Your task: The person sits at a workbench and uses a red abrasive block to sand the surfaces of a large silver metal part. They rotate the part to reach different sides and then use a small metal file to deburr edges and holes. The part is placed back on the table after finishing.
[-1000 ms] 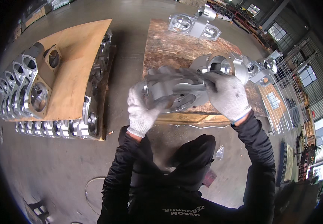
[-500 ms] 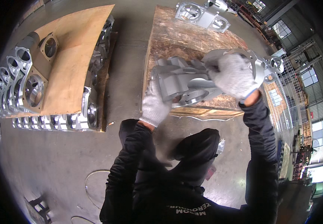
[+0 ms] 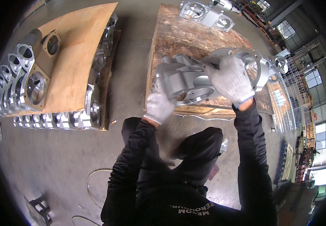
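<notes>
A large silvery-grey metal casting (image 3: 181, 82) with round machined openings lies on a wooden platform (image 3: 170, 45) in front of me. My left hand (image 3: 160, 101), in a whitish knit glove, is closed around the casting's left end. Over its middle is my right hand (image 3: 230, 81), gloved too, with the fingers curled together. A dark patch shows by those fingertips, but whether it is a small tool or shadow I cannot tell. To the right of this hand rises a round flange (image 3: 260, 69), partly hidden by the glove.
Another casting (image 3: 210, 15) rests at the platform's far end. On the left, a plywood sheet (image 3: 72, 64) separates stacked layers of similar castings (image 3: 35, 88). A wire-mesh panel (image 3: 283, 101) stands at the right. A thin hose (image 3: 89, 184) curves over the floor at lower left.
My right hand has shifted slightly left and down along the casting, its forearm swinging inward. My left hand keeps its hold on the casting's end.
</notes>
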`<state>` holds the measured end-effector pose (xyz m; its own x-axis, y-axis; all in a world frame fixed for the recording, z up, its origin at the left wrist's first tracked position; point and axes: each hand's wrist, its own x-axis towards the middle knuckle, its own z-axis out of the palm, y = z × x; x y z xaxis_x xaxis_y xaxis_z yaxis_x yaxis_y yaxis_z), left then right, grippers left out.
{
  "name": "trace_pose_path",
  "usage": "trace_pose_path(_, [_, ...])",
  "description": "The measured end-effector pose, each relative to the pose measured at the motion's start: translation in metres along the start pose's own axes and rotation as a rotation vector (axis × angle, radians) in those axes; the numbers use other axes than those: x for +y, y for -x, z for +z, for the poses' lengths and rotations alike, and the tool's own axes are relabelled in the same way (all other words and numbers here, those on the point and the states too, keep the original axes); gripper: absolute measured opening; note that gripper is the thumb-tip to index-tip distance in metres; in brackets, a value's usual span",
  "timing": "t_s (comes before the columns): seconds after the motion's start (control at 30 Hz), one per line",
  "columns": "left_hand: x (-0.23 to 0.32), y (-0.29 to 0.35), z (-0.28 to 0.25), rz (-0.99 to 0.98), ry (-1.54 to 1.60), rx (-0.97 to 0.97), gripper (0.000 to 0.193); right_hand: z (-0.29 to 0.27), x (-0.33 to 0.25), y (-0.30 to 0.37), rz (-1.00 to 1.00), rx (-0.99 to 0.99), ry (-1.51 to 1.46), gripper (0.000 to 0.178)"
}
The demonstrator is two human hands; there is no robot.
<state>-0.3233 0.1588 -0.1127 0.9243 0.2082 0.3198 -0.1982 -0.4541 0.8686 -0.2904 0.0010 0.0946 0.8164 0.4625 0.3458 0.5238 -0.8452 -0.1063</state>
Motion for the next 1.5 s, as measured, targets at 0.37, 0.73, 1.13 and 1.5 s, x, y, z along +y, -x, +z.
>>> trace_pose_path(0.37, [0.005, -0.002, 0.003, 0.014, -0.019, 0.003, 0.095, 0.019, 0.015, 0.003, -0.162, -0.041, 0.125, 0.029])
trace_pose_path(0.73, [0.016, -0.002, -0.012, -0.082, 0.019, -0.154, 0.100, -0.007, 0.002, -0.018, -0.123, -0.296, 0.064, 0.030])
trace_pose_path(1.13, [-0.007, 0.001, 0.002, 0.013, -0.145, -0.047, 0.108, 0.026, -0.038, -0.032, 0.058, -0.301, 0.021, 0.041])
trace_pose_path(1.5, [0.005, -0.004, -0.007, 0.043, -0.058, -0.078, 0.116, 0.049, -0.014, -0.046, -0.269, -0.258, 0.227, 0.036])
